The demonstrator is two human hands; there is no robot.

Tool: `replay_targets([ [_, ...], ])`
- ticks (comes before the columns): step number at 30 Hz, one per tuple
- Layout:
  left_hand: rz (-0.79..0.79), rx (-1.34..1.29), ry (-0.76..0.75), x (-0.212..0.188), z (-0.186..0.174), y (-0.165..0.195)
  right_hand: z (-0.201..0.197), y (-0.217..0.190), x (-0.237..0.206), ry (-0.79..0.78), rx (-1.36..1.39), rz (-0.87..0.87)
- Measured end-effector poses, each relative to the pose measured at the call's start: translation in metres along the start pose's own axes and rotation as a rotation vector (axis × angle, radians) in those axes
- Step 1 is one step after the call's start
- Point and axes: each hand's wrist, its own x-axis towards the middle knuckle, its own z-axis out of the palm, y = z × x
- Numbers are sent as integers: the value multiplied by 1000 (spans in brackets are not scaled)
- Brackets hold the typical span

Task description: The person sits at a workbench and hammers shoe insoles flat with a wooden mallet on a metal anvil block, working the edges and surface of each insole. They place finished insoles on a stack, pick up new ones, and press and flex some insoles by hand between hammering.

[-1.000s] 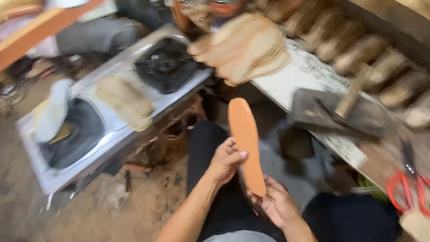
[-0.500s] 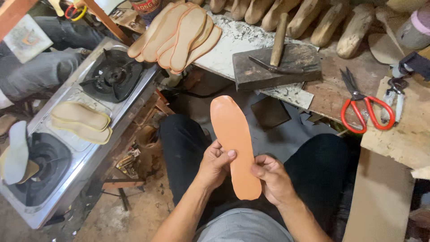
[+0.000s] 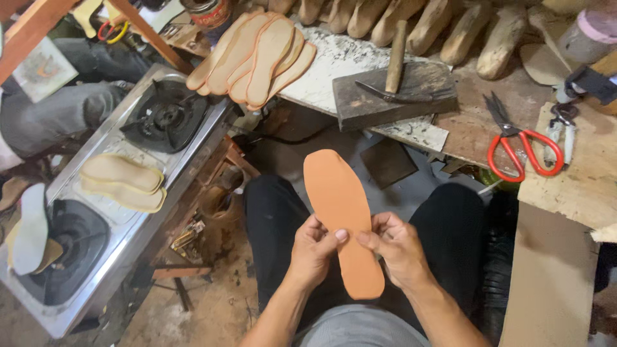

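Observation:
Over my lap I hold an orange shoe insole (image 3: 337,193), flat face up, toe end pointing away from me. My left hand (image 3: 313,247) grips its left edge near the middle, thumb on top. My right hand (image 3: 397,247) grips the right edge at the same height, thumb pressed on the surface. Both thumbs nearly meet across the insole's waist.
A two-burner gas stove (image 3: 122,193) stands at left with pale insoles (image 3: 122,181) lying on it. A stack of tan insoles (image 3: 257,58) lies on the bench ahead, beside a hammer (image 3: 393,67) on a block. Red-handled scissors (image 3: 520,144) lie at right. Wooden shoe lasts (image 3: 443,26) line the back.
The insole has turned more upright in the view and both hands now grip it at mid-length. My head view has shifted, so the bench and stove sit differently.

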Motion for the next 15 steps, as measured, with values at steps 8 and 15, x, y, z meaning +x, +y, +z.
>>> replay_targets([
  [8, -176, -192, -72, 33, -10, -7, -10, 9, 16, 163, 378, 220],
  [15, -114, 5, -129, 58, -8, -23, -24, 6, 39, 199, -143, -31],
])
